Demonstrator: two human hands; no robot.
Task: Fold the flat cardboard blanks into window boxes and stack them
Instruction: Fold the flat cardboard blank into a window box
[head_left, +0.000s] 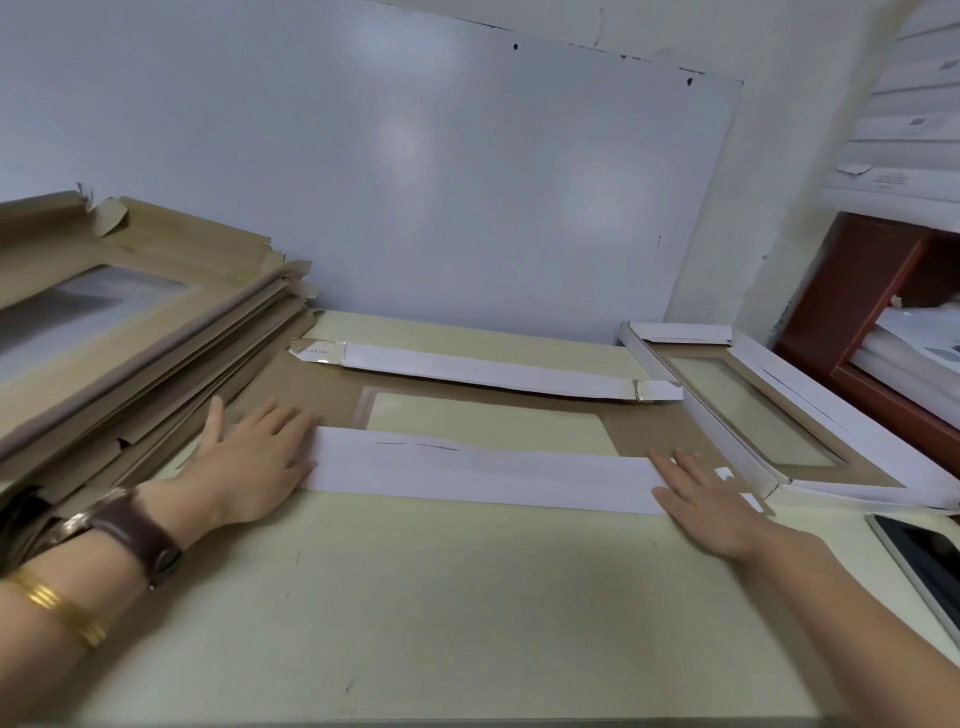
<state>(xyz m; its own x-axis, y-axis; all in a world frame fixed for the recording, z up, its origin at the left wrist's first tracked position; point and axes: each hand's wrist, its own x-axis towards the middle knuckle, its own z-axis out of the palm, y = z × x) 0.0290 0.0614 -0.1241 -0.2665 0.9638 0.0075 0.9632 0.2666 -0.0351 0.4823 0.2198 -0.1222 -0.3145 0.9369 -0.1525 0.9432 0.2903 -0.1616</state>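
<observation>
On the tabletop (415, 597), left hand (254, 462) and right hand (706, 504) press flat, fingers straight, on the blank (317, 387); box (841, 410) at 2 o'clock.

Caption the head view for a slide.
Left hand and right hand press the near white flap of a brown cardboard window blank, between stacked blanks and one folded white box.

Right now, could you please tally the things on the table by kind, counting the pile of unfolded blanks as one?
Partly folded blank: 1
Folded window box: 1
Pile of flat blanks: 1 (number of sheets cannot be told)
Phone: 1
Total: 4
</observation>
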